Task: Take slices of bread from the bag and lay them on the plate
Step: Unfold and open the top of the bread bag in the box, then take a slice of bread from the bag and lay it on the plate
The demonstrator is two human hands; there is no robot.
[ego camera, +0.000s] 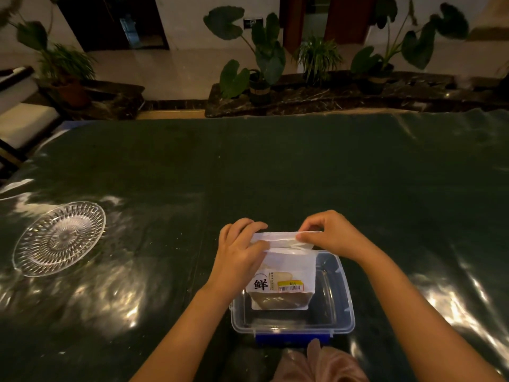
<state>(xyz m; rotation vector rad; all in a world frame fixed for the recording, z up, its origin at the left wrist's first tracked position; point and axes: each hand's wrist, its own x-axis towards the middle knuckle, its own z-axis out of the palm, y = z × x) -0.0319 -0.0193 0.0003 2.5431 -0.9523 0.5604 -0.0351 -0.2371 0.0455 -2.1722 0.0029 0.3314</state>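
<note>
A white bread bag [286,274] with a black character and a yellow barcode label stands upright in a clear plastic box [341,312] near the table's front edge. Brown bread shows through the bag's lower window. My left hand [239,255] grips the bag's top left corner. My right hand [330,235] pinches the folded top strip at its right end. A cut-glass plate [59,238] lies apart at the left of the table, with nothing on it.
The table [275,175] is covered in dark green cloth under glossy clear plastic. The box has blue latches at its near side. Pink fabric [316,365] shows at the bottom edge. Potted plants stand on a ledge beyond the far edge.
</note>
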